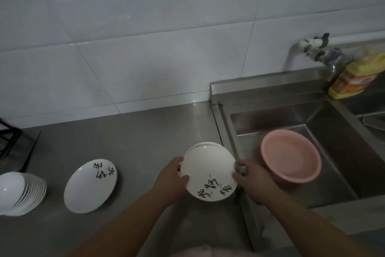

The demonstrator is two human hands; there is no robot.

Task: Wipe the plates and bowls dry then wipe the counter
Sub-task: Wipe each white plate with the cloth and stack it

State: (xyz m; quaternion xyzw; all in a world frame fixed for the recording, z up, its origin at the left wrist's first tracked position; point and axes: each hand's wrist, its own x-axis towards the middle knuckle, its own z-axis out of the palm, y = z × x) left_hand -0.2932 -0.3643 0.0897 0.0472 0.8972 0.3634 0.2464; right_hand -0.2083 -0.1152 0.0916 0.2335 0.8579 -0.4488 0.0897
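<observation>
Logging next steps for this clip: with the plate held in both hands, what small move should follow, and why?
Probably sweep the grey cloth in the right hand across the white round plate with black brush lettering. The left hand already steadies its opposite rim, the cloth sits only at the edge, and more white plates wait beneath.
</observation>
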